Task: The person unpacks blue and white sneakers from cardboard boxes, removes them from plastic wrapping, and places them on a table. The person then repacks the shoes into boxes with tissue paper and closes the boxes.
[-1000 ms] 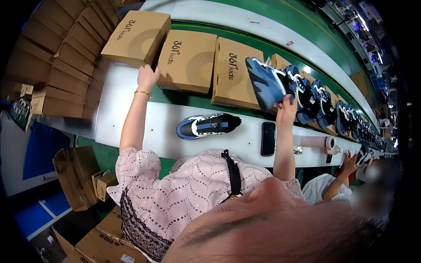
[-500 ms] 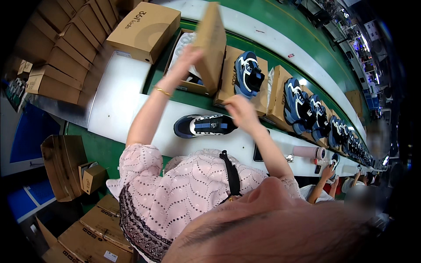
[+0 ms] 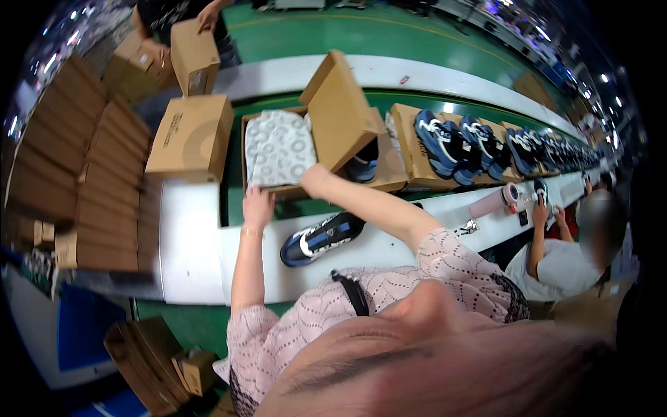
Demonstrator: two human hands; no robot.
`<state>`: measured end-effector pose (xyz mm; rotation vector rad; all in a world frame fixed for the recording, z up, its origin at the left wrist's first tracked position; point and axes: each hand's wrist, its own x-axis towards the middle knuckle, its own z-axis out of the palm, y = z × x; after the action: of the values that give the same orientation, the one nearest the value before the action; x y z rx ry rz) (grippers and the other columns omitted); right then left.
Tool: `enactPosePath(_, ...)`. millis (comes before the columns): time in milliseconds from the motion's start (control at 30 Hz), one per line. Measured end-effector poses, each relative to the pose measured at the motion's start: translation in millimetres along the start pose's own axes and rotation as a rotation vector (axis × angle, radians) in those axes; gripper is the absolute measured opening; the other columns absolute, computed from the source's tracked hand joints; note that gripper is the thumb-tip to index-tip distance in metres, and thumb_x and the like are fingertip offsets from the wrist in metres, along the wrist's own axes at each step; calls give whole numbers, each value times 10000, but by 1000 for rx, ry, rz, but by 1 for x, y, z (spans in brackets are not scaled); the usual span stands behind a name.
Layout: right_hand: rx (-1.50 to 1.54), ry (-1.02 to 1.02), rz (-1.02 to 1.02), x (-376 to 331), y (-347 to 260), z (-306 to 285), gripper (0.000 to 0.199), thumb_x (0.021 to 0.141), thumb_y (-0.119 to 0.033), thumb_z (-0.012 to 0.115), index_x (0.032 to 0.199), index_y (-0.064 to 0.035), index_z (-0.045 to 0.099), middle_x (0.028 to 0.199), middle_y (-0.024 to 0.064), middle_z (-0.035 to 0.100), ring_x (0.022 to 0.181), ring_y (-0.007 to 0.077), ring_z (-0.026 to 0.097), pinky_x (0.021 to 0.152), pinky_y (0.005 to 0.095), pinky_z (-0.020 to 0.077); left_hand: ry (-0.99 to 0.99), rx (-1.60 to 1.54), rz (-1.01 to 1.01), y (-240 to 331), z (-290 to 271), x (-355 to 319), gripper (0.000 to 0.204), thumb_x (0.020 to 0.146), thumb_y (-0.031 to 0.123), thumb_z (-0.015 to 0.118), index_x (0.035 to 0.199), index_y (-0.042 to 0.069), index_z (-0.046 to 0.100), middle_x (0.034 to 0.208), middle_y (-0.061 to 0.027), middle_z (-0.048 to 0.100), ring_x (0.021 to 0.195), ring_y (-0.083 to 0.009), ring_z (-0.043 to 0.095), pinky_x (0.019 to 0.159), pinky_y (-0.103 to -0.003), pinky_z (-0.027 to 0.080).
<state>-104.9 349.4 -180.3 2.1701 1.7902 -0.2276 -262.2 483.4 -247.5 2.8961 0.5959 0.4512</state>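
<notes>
An open cardboard shoebox [image 3: 242,156] stands across the belt, with patterned white wrapping paper [image 3: 280,146] over its contents. Its hinged lid [image 3: 338,111] tilts up on the right. My left hand [image 3: 258,206] is at the front wall, fingers bent over the rim beside the paper. At the box's front right corner, by the lower end of the lid, is my right hand [image 3: 317,181]; its fingertips are hidden. A single black, blue and white sneaker [image 3: 321,238] lies on the white tabletop in front of the box, apart from both hands.
A closed shoebox [image 3: 191,135] sits left of the open one; stacked boxes [image 3: 104,187] rise beyond it. Sneakers on boxes [image 3: 445,146] line the belt rightward. A pink bottle [image 3: 490,201] and keys [image 3: 469,226] lie right. Across the table a person's hand [image 3: 208,17] holds a box.
The lid has swung back to the right, baring the wrapping paper. My left hand has come down to the front rim; my right has moved left to the box. The view has turned.
</notes>
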Motion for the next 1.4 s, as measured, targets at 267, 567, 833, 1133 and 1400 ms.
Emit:
enactPosePath(267,193,29,-138,67,-53,21,259,789,-234,561,964,-73,664,971,118,656,894,271,635,715,405,505,-222,-10,-141,22,10,-24,274,873,327,469,924,75,562,825,-142,628,763,-296,607,760,-430,435)
enactPosePath(567,-206,-64,-163,57,-24,47,194,791,-194,557,874,-73,684,1029,105,636,974,213,609,731,400,488,-76,62,-62,43,8,-25,364,839,342,551,901,-17,570,1025,-203,504,1013,-323,482,929,-401,367)
enactPosePath(833,209,559,351,63,2,30,171,813,-133,486,900,-35,596,770,118,648,680,291,649,564,405,503,-50,47,-183,40,10,-28,455,826,351,566,997,-70,551,1063,-223,502,1005,-340,505,887,-383,404)
enactPosePath(1133,564,-27,-47,63,-11,27,143,832,-176,515,940,-107,579,914,124,639,853,236,640,623,397,505,80,-68,-224,41,16,-26,402,806,269,566,1019,-69,524,1214,-288,434,1110,-395,455,889,-398,431)
enactPosePath(1400,-108,45,57,71,-14,45,224,765,-243,631,934,-98,662,1042,93,567,946,277,588,726,386,500,55,-158,-300,36,16,-18,336,818,177,514,1053,-62,487,1290,-306,378,1085,-390,498,842,-405,472)
